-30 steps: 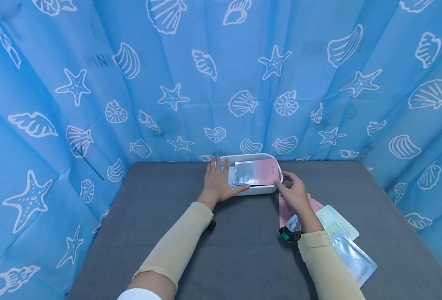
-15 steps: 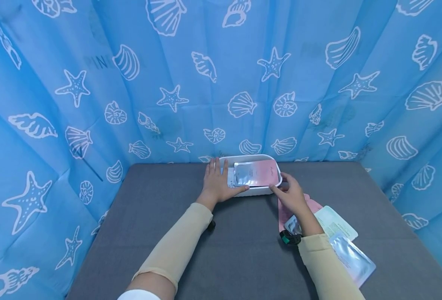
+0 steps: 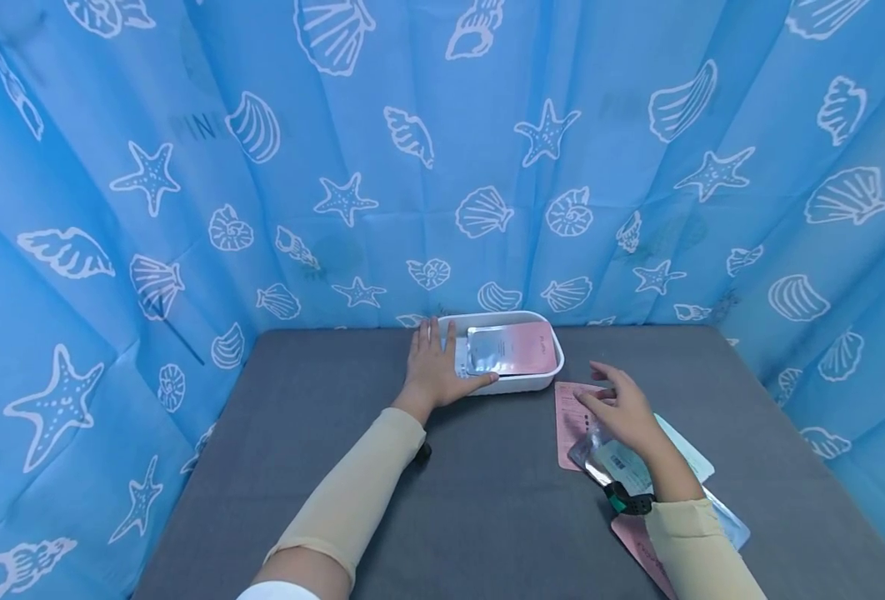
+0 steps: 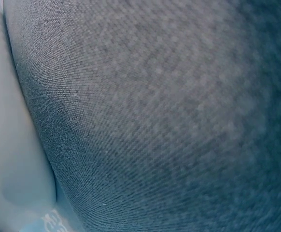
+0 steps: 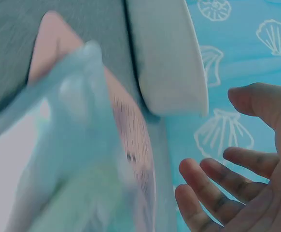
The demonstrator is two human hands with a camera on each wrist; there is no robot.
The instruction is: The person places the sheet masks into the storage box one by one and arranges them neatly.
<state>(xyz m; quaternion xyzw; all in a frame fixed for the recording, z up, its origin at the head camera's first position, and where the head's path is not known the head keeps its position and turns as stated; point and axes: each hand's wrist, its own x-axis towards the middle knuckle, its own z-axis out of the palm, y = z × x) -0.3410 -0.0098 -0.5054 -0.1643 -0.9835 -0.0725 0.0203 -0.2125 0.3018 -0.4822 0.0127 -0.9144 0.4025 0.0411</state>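
Left hand (image 3: 437,375) lies spread over the left end of the white bin (image 3: 516,385); one silver-and-pink packet (image 3: 513,348) is already inside. Right hand (image 3: 626,414), empty and loosely bent, hovers above several other packets (image 3: 567,440), still outside on the bench (image 3: 502,500).

A blue curtain (image 3: 427,100), hanging in soft vertical folds, closes in the back and both sides. White outlines of starfish (image 3: 146,177) and seashells (image 3: 485,212) cover it, with faint dark lettering (image 3: 206,127) at upper left. The table (image 3: 487,508) has a grey, finely woven surface and rounded far corners; its back edge runs along the curtain. The light is soft and fairly even.
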